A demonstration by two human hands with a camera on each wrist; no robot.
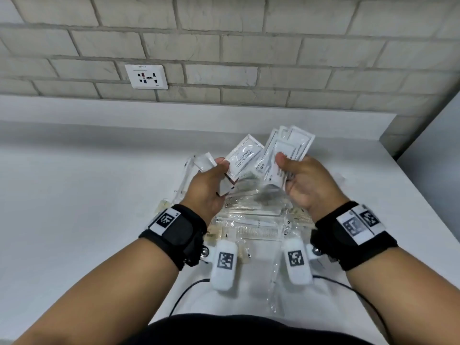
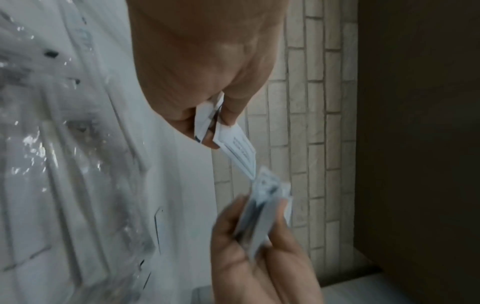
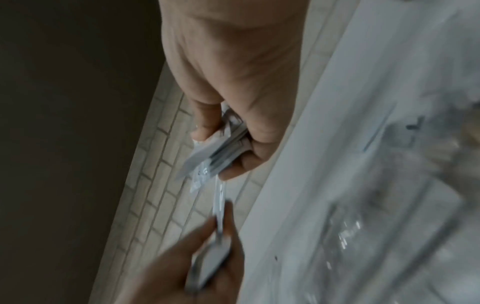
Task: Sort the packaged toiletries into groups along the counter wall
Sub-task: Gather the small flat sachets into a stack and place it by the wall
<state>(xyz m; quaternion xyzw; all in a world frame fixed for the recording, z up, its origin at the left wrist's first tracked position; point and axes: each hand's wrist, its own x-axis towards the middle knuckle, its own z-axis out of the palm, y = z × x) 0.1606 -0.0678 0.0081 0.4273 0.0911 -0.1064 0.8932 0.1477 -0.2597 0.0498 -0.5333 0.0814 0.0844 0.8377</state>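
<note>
While both hands are raised at frame centre in the head view, the sort is judged to be at an early stage. Lowest in the frame, between the wrists, a heap of clear-wrapped packets (image 1: 251,220) lies unsorted on the surface (image 1: 87,195); comb-like items show through the film, the rest cannot be identified. Above it, the left hand (image 1: 209,188) pinches a few white sachets (image 1: 245,159) between thumb and fingers, one printed with a conditioner label. Right of centre, the right hand (image 1: 306,185) grips a fanned stack of similar sachets (image 1: 286,150) under the thumb. Farther up, the strip of surface along the brick wall (image 1: 249,46) shows no completed groups. A wall socket (image 1: 146,76) sits at upper left. Remaining work: separating the held sachets, placing them, and clearing the heap.
</note>
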